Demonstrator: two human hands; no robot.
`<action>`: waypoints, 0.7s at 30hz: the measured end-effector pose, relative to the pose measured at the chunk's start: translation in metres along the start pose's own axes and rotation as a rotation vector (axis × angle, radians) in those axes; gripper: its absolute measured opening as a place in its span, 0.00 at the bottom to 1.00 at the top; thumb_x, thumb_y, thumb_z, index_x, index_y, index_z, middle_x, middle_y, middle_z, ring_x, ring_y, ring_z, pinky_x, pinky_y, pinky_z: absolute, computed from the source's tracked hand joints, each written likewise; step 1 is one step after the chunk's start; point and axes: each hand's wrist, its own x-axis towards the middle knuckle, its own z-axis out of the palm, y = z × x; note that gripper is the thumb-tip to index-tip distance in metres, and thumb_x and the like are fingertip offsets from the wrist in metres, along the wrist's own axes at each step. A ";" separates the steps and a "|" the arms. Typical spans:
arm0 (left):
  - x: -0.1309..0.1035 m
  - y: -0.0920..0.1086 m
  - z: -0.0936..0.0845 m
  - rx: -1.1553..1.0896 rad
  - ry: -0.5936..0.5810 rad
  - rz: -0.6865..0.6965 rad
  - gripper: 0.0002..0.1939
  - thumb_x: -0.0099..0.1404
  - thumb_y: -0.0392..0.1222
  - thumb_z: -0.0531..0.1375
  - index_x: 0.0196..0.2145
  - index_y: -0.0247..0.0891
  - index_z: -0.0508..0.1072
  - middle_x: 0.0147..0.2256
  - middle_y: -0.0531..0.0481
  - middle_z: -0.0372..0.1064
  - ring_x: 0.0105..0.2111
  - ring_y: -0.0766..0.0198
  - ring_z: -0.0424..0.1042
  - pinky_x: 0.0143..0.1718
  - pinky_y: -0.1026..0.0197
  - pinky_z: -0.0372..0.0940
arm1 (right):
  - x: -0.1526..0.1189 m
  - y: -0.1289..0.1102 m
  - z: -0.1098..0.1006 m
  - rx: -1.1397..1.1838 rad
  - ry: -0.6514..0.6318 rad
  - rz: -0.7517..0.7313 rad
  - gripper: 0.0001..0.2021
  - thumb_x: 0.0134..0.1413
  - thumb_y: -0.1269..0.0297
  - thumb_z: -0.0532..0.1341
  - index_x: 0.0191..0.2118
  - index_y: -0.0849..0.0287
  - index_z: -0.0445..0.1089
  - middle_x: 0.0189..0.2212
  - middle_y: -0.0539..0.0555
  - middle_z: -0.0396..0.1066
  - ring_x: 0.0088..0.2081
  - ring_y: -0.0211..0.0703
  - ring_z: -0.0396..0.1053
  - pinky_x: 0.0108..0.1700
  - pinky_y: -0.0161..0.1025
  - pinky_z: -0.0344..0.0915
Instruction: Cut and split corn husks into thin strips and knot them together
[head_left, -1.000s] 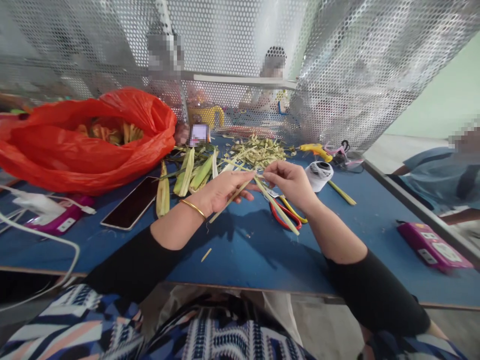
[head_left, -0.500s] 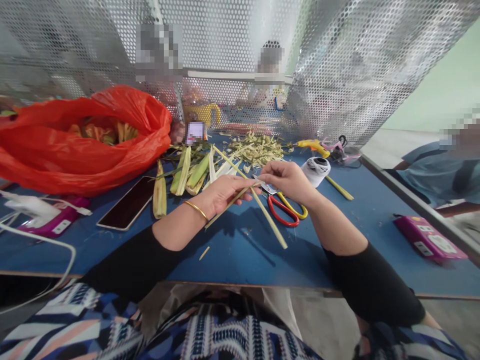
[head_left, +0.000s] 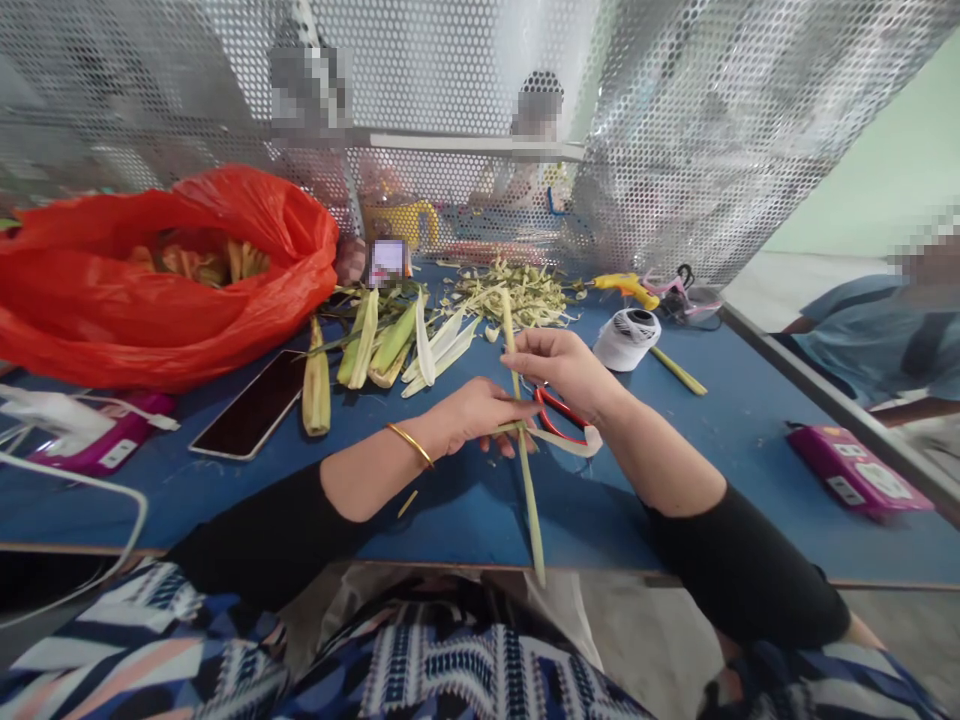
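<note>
My left hand (head_left: 480, 415) is closed on a long pale-green corn husk strip (head_left: 531, 510), close to where a second, pale strip (head_left: 574, 443) crosses it and curls off to the right. The long strip stands nearly lengthwise, its lower end hanging past the table's front edge. Higher up, the thumb and fingers of my right hand (head_left: 559, 365) pinch this same strip. Beneath my right hand lie scissors with a red handle (head_left: 564, 409), mostly hidden by the hand and strips.
Husk pieces (head_left: 394, 345) and a heap of shreds (head_left: 514, 295) lie behind my hands. A red bag (head_left: 300, 230), a phone (head_left: 251, 405), white thread spool (head_left: 628, 340), yellow glue gun (head_left: 628, 289) and purple packet (head_left: 859, 465) surround the work. A perforated screen (head_left: 465, 70) stands behind; a person (head_left: 862, 325) sits right.
Both hands have shifted, my left nearer the table edge. The long strip has swung from slanted to nearly upright. My right hand's pinch has moved onto it, and the second strip now curls rightward over the scissors.
</note>
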 end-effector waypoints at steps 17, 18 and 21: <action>0.017 0.016 -0.043 -0.912 0.236 -0.041 0.13 0.71 0.35 0.51 0.38 0.31 0.75 0.19 0.52 0.69 0.12 0.74 0.64 0.11 0.74 0.58 | -0.017 0.004 0.029 -1.322 0.084 -0.581 0.12 0.61 0.72 0.48 0.36 0.62 0.68 0.27 0.56 0.73 0.26 0.41 0.64 0.32 0.39 0.52; 0.017 0.017 -0.043 -0.930 0.252 -0.042 0.13 0.71 0.35 0.51 0.39 0.30 0.75 0.19 0.52 0.69 0.12 0.73 0.64 0.13 0.74 0.60 | -0.015 0.006 0.030 -1.343 0.053 -0.554 0.12 0.60 0.74 0.48 0.38 0.62 0.69 0.26 0.56 0.72 0.26 0.41 0.63 0.31 0.39 0.52; 0.016 0.017 -0.045 -0.963 0.310 -0.041 0.13 0.71 0.36 0.51 0.39 0.29 0.75 0.18 0.52 0.69 0.15 0.71 0.68 0.16 0.72 0.64 | -0.015 0.010 0.033 -1.377 -0.023 -0.511 0.11 0.59 0.76 0.50 0.38 0.62 0.69 0.24 0.54 0.71 0.25 0.41 0.63 0.31 0.40 0.52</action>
